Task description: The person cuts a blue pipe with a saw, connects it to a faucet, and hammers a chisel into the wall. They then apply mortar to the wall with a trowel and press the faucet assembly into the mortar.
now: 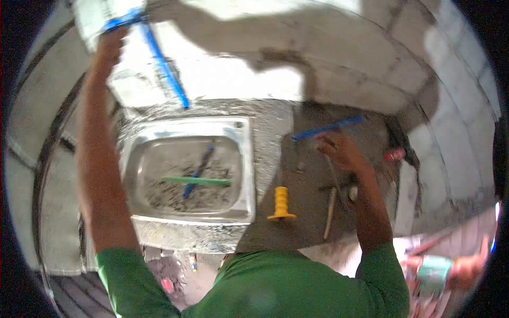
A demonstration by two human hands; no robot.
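While the left hand (112, 46) is raised beyond the back left corner of the bench (268, 151), its fingers are closed around a short blue bar (123, 21), from whose inner end a long blue bar (161, 61) slants down in front of the wall (233, 79) to near the bench's back edge; blur hides whether the two are joined. The right hand (342, 151) is over the right part of the bench, its fingertips at a third blue bar (328, 128) near the back edge; whether they grasp it cannot be told. A metal sink (185, 125), set into the left part, contains a green strip (204, 182) crossing a dark blue bar (204, 159). Nearer the front edge, right of the sink, are a yellow handle (281, 200) and a wooden stick (330, 212).
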